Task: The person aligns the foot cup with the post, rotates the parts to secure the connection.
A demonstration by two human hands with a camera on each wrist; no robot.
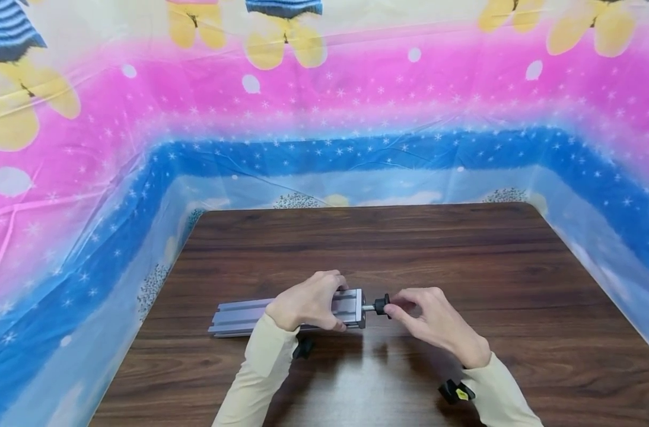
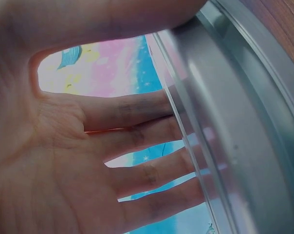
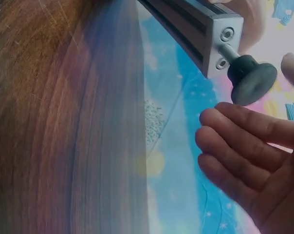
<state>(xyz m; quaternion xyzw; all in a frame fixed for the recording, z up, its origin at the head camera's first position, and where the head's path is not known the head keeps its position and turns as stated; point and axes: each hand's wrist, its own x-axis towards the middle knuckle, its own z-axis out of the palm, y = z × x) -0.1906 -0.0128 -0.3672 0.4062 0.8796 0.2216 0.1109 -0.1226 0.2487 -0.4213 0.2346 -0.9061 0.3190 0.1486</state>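
1. Shows smooth satin metal on the bar (image 1: 240,317), seven o'clock.
2. Shows shiny metal on the rod (image 1: 369,308), matt plastic on the knob (image 1: 381,305), five o'clock.
3. Shows glossy wood grain across the table (image 1: 369,379), six o'clock.
4. Looks like creased cloth on the backdrop (image 1: 324,101), twelve o'clock.

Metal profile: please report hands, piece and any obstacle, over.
Left hand grips metal profile. Right hand at black knob, thumb slightly apart. Metal rod joins knob to profile. No obstacle visible at knob.
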